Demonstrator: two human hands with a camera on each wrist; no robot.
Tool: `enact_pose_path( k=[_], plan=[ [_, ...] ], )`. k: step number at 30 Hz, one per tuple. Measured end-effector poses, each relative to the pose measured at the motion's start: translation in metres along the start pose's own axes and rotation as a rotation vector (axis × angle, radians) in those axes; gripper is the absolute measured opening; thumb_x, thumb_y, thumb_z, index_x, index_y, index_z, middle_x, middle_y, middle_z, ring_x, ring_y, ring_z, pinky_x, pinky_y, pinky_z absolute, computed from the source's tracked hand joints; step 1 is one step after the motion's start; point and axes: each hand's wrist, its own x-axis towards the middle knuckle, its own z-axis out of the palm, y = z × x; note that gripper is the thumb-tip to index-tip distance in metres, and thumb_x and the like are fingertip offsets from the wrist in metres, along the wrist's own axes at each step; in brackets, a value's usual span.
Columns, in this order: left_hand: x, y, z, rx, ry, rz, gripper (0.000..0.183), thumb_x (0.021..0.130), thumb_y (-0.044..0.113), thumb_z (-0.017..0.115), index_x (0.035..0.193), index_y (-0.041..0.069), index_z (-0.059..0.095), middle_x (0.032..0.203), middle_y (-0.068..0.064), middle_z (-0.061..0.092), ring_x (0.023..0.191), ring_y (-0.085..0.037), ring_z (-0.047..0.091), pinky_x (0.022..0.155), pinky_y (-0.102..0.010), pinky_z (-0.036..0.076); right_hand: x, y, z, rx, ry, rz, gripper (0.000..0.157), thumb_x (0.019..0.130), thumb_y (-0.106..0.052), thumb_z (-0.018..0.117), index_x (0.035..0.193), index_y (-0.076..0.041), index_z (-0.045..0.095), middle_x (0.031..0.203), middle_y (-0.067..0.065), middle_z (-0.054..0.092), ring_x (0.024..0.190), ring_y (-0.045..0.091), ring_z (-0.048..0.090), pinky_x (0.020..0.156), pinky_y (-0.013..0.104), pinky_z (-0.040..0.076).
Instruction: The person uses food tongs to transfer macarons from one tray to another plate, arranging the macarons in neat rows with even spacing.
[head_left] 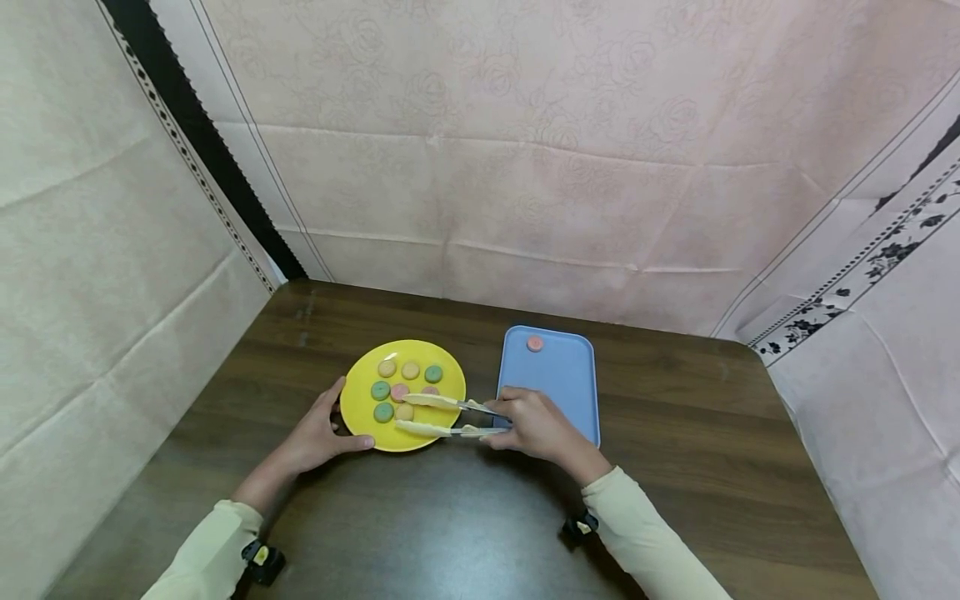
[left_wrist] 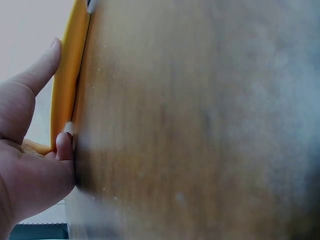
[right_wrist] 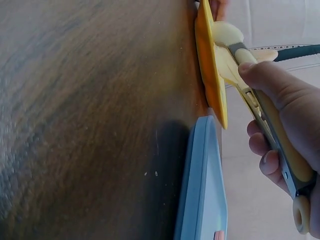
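A yellow plate (head_left: pixel 352 417) on the table carries several small round macaron-like pieces, in green (head_left: pixel 380 390), pink (head_left: pixel 400 392) and cream (head_left: pixel 410 370). My left hand (head_left: pixel 321 433) holds the plate's left rim, the thumb at its near edge and the fingers at its side. With my right hand (head_left: pixel 536 425) I grip cream-and-grey tongs (head_left: pixel 431 402). Their two arms are spread apart over the right half of the plate, the tips close to a pink and a cream piece. Whether the tips touch any piece, I cannot tell. In the right wrist view, thumb and fingers wrap the tongs' handle (right_wrist: pixel 285 145).
Right of the plate lies a blue tray (head_left: pixel 558 367), partly under my right hand. One pink piece (head_left: pixel 535 343) sits near its far left corner. Dark wood table (head_left: pixel 675 467) surrounds both, and pale patterned cloth (head_left: pixel 480 208) hangs behind its far edge.
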Motion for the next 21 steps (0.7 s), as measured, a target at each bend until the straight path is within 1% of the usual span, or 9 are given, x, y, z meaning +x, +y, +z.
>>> enact_pose_path(
  k=[4,7,9,12,16,21],
  plan=[
    [0.000,0.000,0.000,-0.002,-0.001,0.006,0.129,0.079,0.042,0.089,0.162,-0.002,0.001,0.160,-0.032,0.018,0.135,-0.043,0.040,0.103,-0.055,0.043,-0.004,0.001,-0.006,0.045,0.017,0.024,0.042,0.082,-0.032,0.087,0.112,-0.004,0.079,0.083,0.002,0.063,0.065,0.003,0.043,0.056,0.016,0.041],
    [0.000,0.000,-0.001,-0.009,0.001,0.002,0.129,0.079,0.042,0.089,0.162,-0.002,0.001,0.160,-0.032,0.018,0.135,-0.043,0.040,0.103,-0.055,0.043,-0.008,0.005,-0.018,0.062,0.034,0.063,0.043,0.083,-0.031,0.087,0.115,-0.004,0.078,0.083,0.003,0.063,0.065,0.003,0.043,0.055,0.017,0.041],
    [0.000,0.001,-0.001,-0.008,-0.002,0.006,0.129,0.079,0.042,0.089,0.162,-0.002,0.000,0.160,-0.032,0.018,0.135,-0.043,0.040,0.102,-0.055,0.044,-0.012,0.008,-0.027,0.053,0.043,0.091,0.044,0.083,-0.031,0.087,0.117,-0.004,0.077,0.084,0.004,0.063,0.066,0.003,0.044,0.055,0.017,0.042],
    [-0.001,0.002,-0.001,-0.005,0.001,0.006,0.129,0.080,0.042,0.089,0.162,-0.002,0.000,0.160,-0.032,0.017,0.135,-0.044,0.040,0.102,-0.055,0.044,-0.018,0.016,-0.041,0.041,0.053,0.141,0.046,0.083,-0.031,0.087,0.119,-0.004,0.077,0.086,0.003,0.064,0.067,0.004,0.046,0.055,0.018,0.042],
    [-0.002,0.003,-0.001,-0.002,0.002,0.005,0.128,0.080,0.041,0.088,0.162,-0.003,0.000,0.160,-0.033,0.017,0.134,-0.044,0.040,0.102,-0.056,0.045,-0.027,0.029,-0.056,0.027,0.061,0.220,0.050,0.082,-0.032,0.088,0.120,-0.003,0.076,0.087,-0.001,0.062,0.068,0.007,0.047,0.054,0.020,0.043],
    [0.000,0.003,0.000,-0.004,0.003,0.011,0.128,0.080,0.041,0.089,0.162,-0.003,0.001,0.159,-0.033,0.018,0.132,-0.043,0.042,0.101,-0.055,0.045,-0.040,0.047,-0.072,0.007,0.052,0.309,0.054,0.082,-0.033,0.088,0.123,-0.001,0.074,0.090,0.000,0.062,0.069,0.010,0.049,0.053,0.022,0.044]
  ],
)
